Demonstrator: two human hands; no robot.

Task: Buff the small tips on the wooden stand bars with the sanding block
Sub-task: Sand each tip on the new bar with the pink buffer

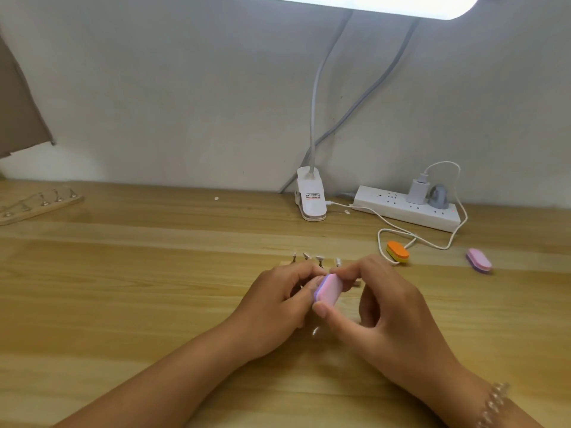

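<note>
Person, two arms, seen from above.
- Left hand point(278, 301) and left forearm point(173, 375): showing uncovered, the arm running out of view at 7 o'clock.
- Right hand point(383, 307) and right forearm point(448, 375): showing uncovered, the arm running out of view at 5 o'clock.
- Bracelet point(494, 403): circling the right wrist, a strand of small, clear, rounded beads catching the light.
- Right thumbnail point(321, 310): showing short and plain.
</note>
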